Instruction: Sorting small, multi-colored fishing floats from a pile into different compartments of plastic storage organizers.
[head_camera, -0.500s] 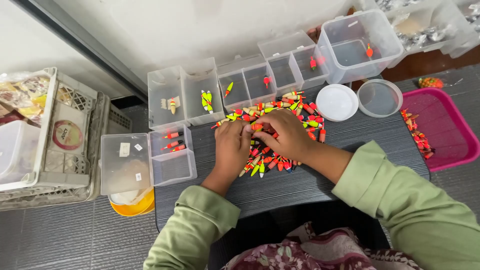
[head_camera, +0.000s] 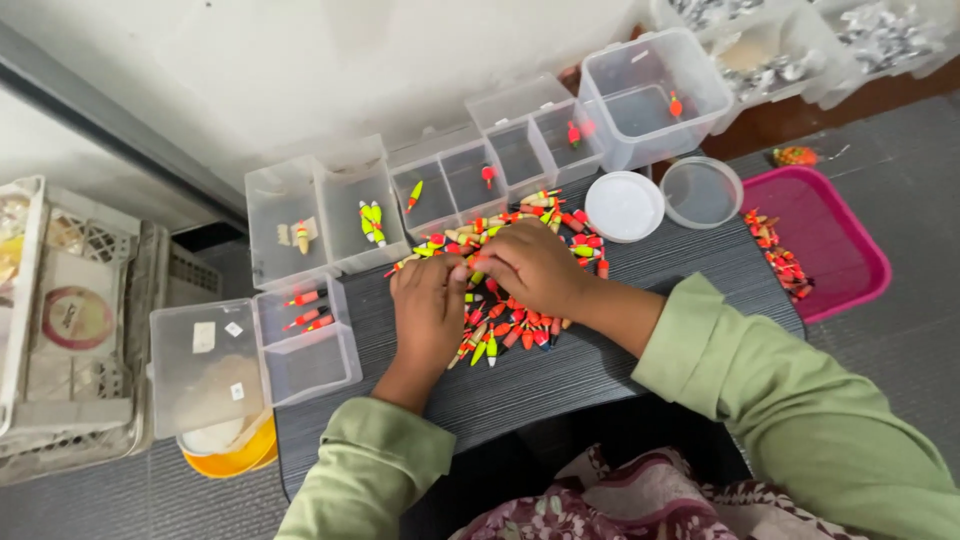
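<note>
Hands meet over the heap of bright fishing floats (head_camera: 520, 330) on the dark surface (head_camera: 560, 385): left hand (head_camera: 430, 305) and right hand (head_camera: 535, 268) pinch floats together, sorting boxes (head_camera: 330, 215) within reach.

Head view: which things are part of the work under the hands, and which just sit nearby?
In use:
left hand and right hand on the pile of small floats
clear sorting boxes holding a few floats each

Lying about:
pink tray
two round lids
white crate
yellow bowl
</note>
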